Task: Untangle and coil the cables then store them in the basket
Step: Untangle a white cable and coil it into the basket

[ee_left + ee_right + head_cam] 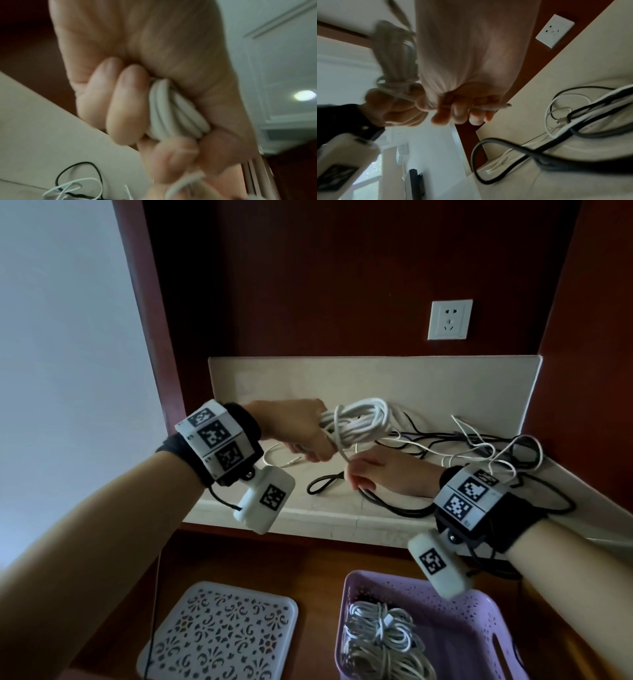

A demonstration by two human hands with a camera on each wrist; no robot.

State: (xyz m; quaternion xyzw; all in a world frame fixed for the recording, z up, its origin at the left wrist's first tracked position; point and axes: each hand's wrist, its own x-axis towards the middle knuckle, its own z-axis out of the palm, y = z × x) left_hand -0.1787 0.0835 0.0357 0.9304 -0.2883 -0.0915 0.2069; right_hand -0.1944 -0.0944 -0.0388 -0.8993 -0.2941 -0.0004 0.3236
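My left hand (pixel 301 433) grips a coil of thick white cable (pixel 359 419) above the pale counter (pixel 342 508); the left wrist view shows its loops (pixel 173 111) squeezed between fingers (pixel 126 108) and palm. My right hand (pixel 373 474), just below, pinches the cable's free end (pixel 491 107), which runs round the bundle (pixel 397 86). Tangled black cables (pixel 394 505) and thin white cables (pixel 479 446) lie on the counter to the right. The purple basket (pixel 479 611) below holds coiled white cables (pixel 380 628).
A perforated lilac lid (pixel 219 631) lies left of the basket on the brown shelf. A white wall socket (pixel 449 319) is set in the dark red back panel. A pale upstand (pixel 342 374) borders the counter's rear.
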